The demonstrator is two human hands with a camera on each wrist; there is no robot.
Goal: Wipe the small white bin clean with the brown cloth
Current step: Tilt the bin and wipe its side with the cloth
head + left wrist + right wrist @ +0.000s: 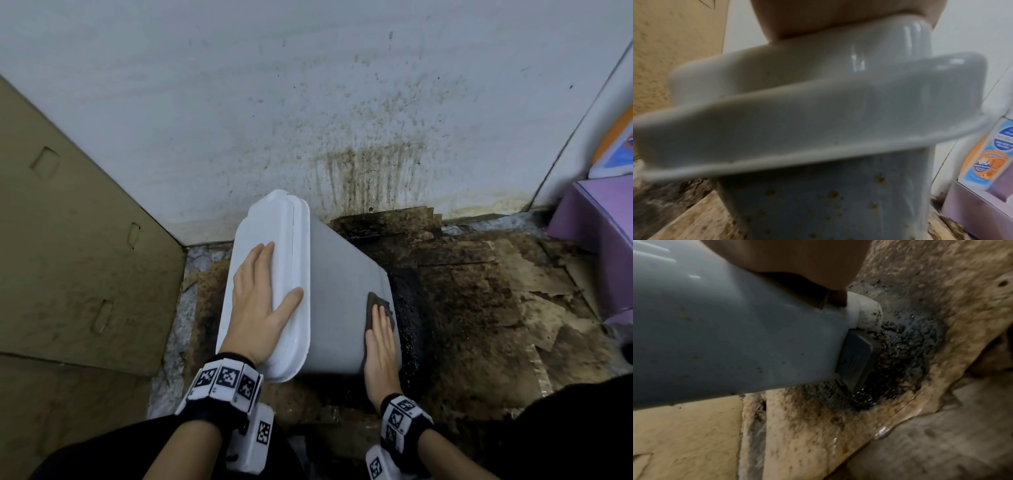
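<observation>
The small white bin (337, 284) lies tilted over on the floor, its lid (274, 236) facing left and up. My left hand (260, 301) rests flat on the lid with straight fingers, and its palm (818, 16) shows above the lid rim (797, 105) in the left wrist view. My right hand (380, 346) presses the brown cloth (375, 303) flat against the bin's side near its base. In the right wrist view the bin wall (725, 329) carries small brown specks, and the grey foot pedal (857, 356) sits over a black wet patch.
A cardboard sheet (75, 240) leans at the left. The white wall (342, 102) behind is streaked with brown stains. Torn, dirty cardboard (479, 291) covers the floor, dark and wet around the bin's base. A purple box (596, 219) stands at the right.
</observation>
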